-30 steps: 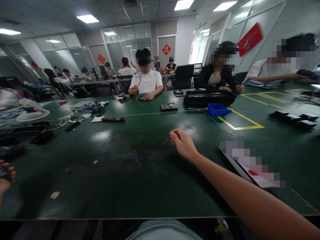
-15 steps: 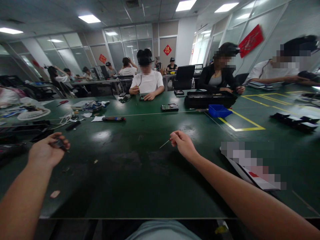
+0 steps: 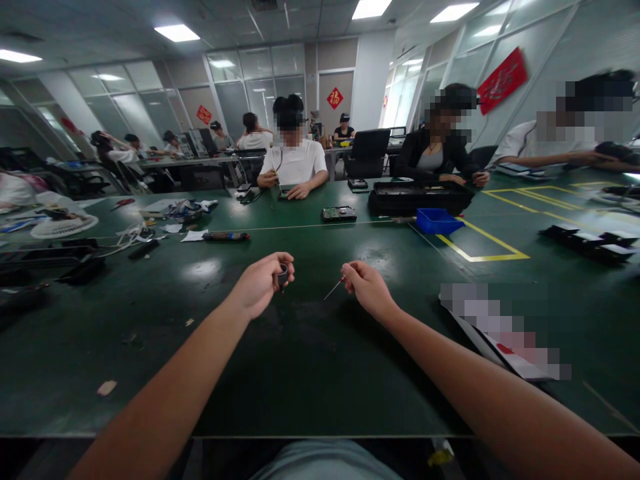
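My left hand (image 3: pixel 261 285) is closed around a small dark cylindrical part (image 3: pixel 283 275), held above the middle of the green table (image 3: pixel 280 373). What the part is, I cannot make out. Across a short gap to the right, my right hand (image 3: pixel 369 288) pinches a thin screwdriver (image 3: pixel 333 290) with a bit of red at its handle. Its metal shaft points down and left, towards the left hand, and the tip touches nothing. Fingers cover most of the handle.
Beyond the hands lie a dark pen-like tool (image 3: pixel 227 236), a hard drive (image 3: pixel 339 213), a blue bin (image 3: pixel 440 221) and a long black tray (image 3: pixel 420 199). White-and-grey sheets (image 3: pixel 480 340) lie beside my right forearm. Co-workers sit across the table and at right.
My left hand has swung from the far left to the middle, bringing the small dark part close to the screwdriver. My right hand has barely moved.
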A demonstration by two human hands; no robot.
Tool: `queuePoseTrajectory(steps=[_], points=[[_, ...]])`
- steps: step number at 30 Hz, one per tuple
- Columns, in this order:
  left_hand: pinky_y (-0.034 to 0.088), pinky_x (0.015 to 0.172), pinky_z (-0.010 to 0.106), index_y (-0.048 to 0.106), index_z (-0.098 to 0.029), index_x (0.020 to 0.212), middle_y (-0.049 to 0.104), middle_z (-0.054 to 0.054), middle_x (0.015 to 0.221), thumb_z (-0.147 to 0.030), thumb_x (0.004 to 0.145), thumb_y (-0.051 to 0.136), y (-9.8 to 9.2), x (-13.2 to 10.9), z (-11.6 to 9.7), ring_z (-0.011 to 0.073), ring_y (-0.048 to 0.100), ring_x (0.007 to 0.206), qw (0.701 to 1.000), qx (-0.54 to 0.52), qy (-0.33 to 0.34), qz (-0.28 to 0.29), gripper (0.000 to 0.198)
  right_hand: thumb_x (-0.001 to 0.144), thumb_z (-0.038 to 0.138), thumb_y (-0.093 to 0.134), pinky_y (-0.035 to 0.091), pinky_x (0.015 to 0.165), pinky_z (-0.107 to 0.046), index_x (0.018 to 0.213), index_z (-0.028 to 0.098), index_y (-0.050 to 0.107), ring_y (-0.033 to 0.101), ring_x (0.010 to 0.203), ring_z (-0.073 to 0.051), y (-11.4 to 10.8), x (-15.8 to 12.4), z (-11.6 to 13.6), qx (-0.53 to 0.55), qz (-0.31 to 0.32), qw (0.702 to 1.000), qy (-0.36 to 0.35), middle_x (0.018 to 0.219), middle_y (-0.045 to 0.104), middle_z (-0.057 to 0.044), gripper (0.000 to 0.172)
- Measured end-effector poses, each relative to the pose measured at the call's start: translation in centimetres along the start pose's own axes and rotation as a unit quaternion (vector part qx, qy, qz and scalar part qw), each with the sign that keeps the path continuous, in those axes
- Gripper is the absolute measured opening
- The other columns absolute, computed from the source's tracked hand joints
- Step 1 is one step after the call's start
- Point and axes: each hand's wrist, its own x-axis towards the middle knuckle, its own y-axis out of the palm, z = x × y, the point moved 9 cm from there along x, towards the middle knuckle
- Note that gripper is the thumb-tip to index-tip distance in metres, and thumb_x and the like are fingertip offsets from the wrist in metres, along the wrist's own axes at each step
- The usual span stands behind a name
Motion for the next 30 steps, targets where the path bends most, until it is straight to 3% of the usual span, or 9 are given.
queuePoseTrajectory(steps=[5, 9, 12, 16, 19, 22, 26, 30], points=[[0.044, 0.075, 0.030, 0.061, -0.015, 0.088, 0.060, 0.004, 0.078, -0.011, 0.077, 0.040, 5.4, 0.1, 1.2, 0.0165, 0.056, 0.075, 0.979, 0.174, 0.083, 0.070, 0.024, 0.093, 0.048, 0.049, 0.043, 0.058, -0.028, 0.080, 0.021, 0.059, 0.055, 0.056, -0.014, 0.0, -0.1, 0.7, -0.016, -0.006, 1.000, -0.025, 0.063, 0.059, 0.002, 0.032], [0.044, 0.079, 0.034, 0.059, -0.019, 0.092, 0.061, 0.004, 0.081, -0.014, 0.083, 0.036, 6.7, -0.1, 2.0, 0.0187, 0.056, 0.079, 0.921, 0.338, 0.163, 0.105, 0.025, 0.093, 0.048, 0.049, 0.043, 0.058, -0.028, 0.081, 0.021, 0.060, 0.056, 0.056, -0.014, -0.1, -0.1, 0.8, -0.022, -0.011, 0.999, -0.032, 0.061, 0.059, 0.003, 0.031], [0.044, 0.088, 0.039, 0.059, -0.020, 0.102, 0.063, 0.006, 0.092, -0.017, 0.084, 0.042, 6.3, -0.1, 3.3, 0.0226, 0.057, 0.091, 0.880, 0.424, 0.180, 0.115, 0.025, 0.093, 0.047, 0.050, 0.044, 0.058, -0.029, 0.082, 0.022, 0.060, 0.057, 0.056, -0.015, -0.1, -0.2, 0.9, -0.022, -0.011, 0.999, -0.029, 0.063, 0.060, 0.002, 0.029], [0.041, 0.099, 0.046, 0.055, -0.020, 0.123, 0.061, 0.010, 0.112, -0.010, 0.076, 0.054, 5.1, 0.6, 5.2, 0.0277, 0.054, 0.108, 0.849, 0.488, 0.171, 0.107, 0.048, 0.093, 0.045, 0.050, 0.045, 0.059, -0.030, 0.083, 0.022, 0.060, 0.057, 0.058, -0.015, -0.2, -0.4, 1.2, -0.019, -0.016, 0.999, -0.024, 0.065, 0.060, 0.001, 0.028], [0.041, 0.103, 0.045, 0.057, -0.020, 0.122, 0.061, 0.011, 0.119, -0.009, 0.084, 0.050, 4.2, 1.3, 5.2, 0.0263, 0.053, 0.113, 0.860, 0.466, 0.192, 0.075, 0.041, 0.093, 0.046, 0.050, 0.047, 0.061, -0.031, 0.085, 0.021, 0.060, 0.058, 0.061, -0.016, -0.6, -0.6, 1.7, -0.008, -0.036, 0.999, -0.040, 0.067, 0.061, 0.000, 0.028], [0.037, 0.109, 0.045, 0.063, -0.021, 0.118, 0.060, 0.009, 0.124, -0.013, 0.085, 0.059, 3.4, 1.8, 4.5, 0.0256, 0.052, 0.120, 0.868, 0.445, 0.217, 0.045, 0.034, 0.095, 0.046, 0.048, 0.049, 0.066, -0.033, 0.093, 0.021, 0.060, 0.061, 0.066, -0.017, -1.3, -0.7, 2.2, 0.013, -0.066, 0.996, -0.061, 0.074, 0.064, -0.002, 0.028], [0.036, 0.112, 0.044, 0.062, -0.024, 0.126, 0.060, 0.008, 0.129, -0.015, 0.085, 0.064, 2.4, 1.9, 3.9, 0.0245, 0.052, 0.124, 0.878, 0.420, 0.227, 0.012, 0.042, 0.096, 0.044, 0.048, 0.052, 0.072, -0.036, 0.102, 0.020, 0.060, 0.064, 0.074, -0.018, -2.0, -1.0, 2.5, 0.036, -0.091, 0.992, -0.080, 0.083, 0.067, -0.005, 0.028], [0.037, 0.111, 0.043, 0.061, -0.022, 0.128, 0.062, 0.008, 0.130, -0.018, 0.085, 0.067, 1.7, 2.0, 4.0, 0.0248, 0.055, 0.123, 0.887, 0.404, 0.225, -0.014, 0.044, 0.095, 0.043, 0.051, 0.054, 0.076, -0.037, 0.102, 0.020, 0.060, 0.067, 0.080, -0.019, -1.7, -1.2, 2.8, 0.071, -0.076, 0.989, -0.102, 0.087, 0.069, -0.006, 0.025]])
